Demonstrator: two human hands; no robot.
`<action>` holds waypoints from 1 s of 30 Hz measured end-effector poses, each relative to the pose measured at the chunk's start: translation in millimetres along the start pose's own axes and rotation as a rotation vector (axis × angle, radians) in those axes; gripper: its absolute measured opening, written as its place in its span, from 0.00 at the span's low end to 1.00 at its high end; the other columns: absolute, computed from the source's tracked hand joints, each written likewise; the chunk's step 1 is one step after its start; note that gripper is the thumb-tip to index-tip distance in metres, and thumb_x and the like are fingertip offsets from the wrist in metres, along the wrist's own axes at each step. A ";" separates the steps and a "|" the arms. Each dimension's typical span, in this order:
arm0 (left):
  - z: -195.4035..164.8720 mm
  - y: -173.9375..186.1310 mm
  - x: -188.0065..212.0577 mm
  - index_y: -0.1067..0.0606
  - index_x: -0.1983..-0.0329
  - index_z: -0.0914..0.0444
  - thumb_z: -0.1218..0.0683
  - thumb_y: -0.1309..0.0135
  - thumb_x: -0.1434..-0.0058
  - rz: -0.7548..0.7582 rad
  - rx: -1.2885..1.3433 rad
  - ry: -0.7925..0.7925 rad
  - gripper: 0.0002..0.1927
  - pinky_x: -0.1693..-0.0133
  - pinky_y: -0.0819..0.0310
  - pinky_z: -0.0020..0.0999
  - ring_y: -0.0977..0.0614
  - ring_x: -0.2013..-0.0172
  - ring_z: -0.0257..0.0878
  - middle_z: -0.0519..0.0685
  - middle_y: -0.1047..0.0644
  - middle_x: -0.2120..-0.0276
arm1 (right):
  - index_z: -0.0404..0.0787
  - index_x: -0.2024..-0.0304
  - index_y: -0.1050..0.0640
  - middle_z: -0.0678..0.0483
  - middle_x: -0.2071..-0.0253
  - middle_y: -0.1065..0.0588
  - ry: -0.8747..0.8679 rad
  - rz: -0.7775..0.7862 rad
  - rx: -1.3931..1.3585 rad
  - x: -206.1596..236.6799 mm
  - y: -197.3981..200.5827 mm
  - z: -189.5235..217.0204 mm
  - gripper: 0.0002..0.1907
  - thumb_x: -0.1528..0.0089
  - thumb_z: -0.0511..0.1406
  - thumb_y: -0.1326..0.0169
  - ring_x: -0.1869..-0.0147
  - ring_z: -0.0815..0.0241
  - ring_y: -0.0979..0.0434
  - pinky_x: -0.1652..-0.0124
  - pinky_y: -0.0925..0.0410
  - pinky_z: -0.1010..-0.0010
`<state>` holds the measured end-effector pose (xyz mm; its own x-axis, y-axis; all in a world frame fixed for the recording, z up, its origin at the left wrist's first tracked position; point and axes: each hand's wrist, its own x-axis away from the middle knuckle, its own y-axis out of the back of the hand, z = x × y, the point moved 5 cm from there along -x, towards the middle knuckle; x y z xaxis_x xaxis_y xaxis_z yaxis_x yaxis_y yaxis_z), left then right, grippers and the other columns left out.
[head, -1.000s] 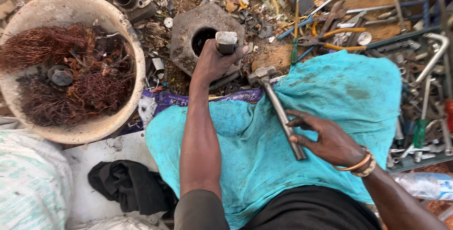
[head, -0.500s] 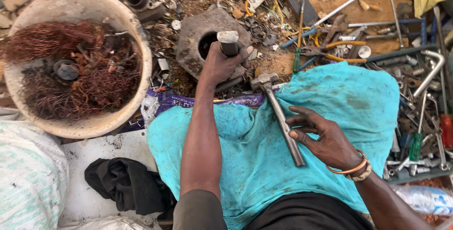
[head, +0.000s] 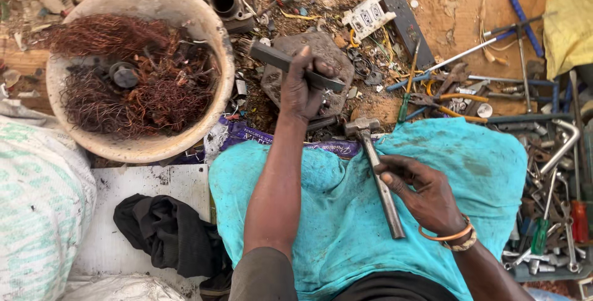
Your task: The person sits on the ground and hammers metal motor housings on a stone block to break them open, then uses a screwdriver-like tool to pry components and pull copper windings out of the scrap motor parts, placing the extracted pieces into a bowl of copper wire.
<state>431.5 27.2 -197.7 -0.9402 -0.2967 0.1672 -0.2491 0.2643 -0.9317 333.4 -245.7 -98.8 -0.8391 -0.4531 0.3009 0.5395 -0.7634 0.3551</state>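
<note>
My left hand point(head: 302, 88) grips a flat dark metal bar point(head: 273, 57) and holds it level over a grey metal block point(head: 327, 50) on the ground. The bar sticks out to the left and right of my fist. My right hand point(head: 424, 195) is closed around the handle of a steel hammer point(head: 378, 171), which rests on the turquoise cloth point(head: 346, 214) over my lap. The hammer's head points toward the grey block, just short of it.
A large pale basin point(head: 213, 35) full of tangled copper wire stands at the left. A white sack point(head: 37, 202) and a black rag point(head: 167, 233) lie at the lower left. Loose tools, pliers and wrenches point(head: 550, 214) crowd the right side. A yellow cloth point(head: 568, 16) hangs top right.
My left hand has lifted the metal bar off the grey block and turned it from upright to level. The right hand and hammer stay on the lap.
</note>
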 end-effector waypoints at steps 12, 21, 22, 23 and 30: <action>9.7 5.7 15.8 0.32 0.76 0.56 0.53 0.43 0.32 -0.051 0.479 0.082 0.16 0.56 0.21 0.36 0.21 0.67 0.36 0.44 0.23 0.70 | 0.32 0.50 0.19 0.52 0.67 0.19 0.135 -0.298 -0.127 -87.8 -57.1 53.9 0.13 0.33 0.34 0.41 0.66 0.65 0.19 0.64 0.24 0.73; 7.6 9.1 17.7 0.31 0.74 0.57 0.53 0.42 0.33 -0.083 0.457 0.078 0.15 0.56 0.20 0.37 0.20 0.66 0.36 0.44 0.22 0.71 | 0.30 0.51 0.20 0.50 0.63 0.19 0.050 -0.302 -0.478 -104.0 -81.2 36.4 0.14 0.33 0.36 0.41 0.63 0.63 0.18 0.63 0.21 0.71; 8.1 9.1 18.5 0.31 0.74 0.57 0.53 0.42 0.33 -0.081 0.456 0.083 0.14 0.56 0.20 0.37 0.19 0.66 0.36 0.44 0.22 0.70 | 0.30 0.51 0.20 0.50 0.63 0.19 0.029 -0.314 -0.490 -105.0 -81.4 33.8 0.15 0.33 0.37 0.41 0.64 0.63 0.18 0.64 0.21 0.70; 8.4 9.5 19.2 0.30 0.74 0.57 0.53 0.42 0.33 -0.079 0.455 0.087 0.14 0.56 0.20 0.37 0.19 0.66 0.36 0.44 0.22 0.70 | 0.30 0.51 0.20 0.50 0.63 0.19 0.036 -0.310 -0.480 -106.2 -81.5 32.6 0.15 0.33 0.37 0.41 0.63 0.63 0.18 0.63 0.21 0.70; 5.3 9.5 24.5 0.29 0.73 0.57 0.52 0.42 0.35 -0.139 0.321 0.078 0.12 0.55 0.18 0.40 0.17 0.67 0.37 0.45 0.21 0.71 | 0.30 0.49 0.21 0.49 0.62 0.19 0.030 -0.268 -0.467 -110.9 -80.9 28.8 0.15 0.34 0.35 0.40 0.62 0.61 0.18 0.62 0.21 0.71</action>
<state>407.4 17.6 -204.2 -0.9206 -0.2353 0.3116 -0.3016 -0.0787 -0.9502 384.8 -120.5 -135.4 -0.9484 -0.2219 0.2264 0.2238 -0.9745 -0.0177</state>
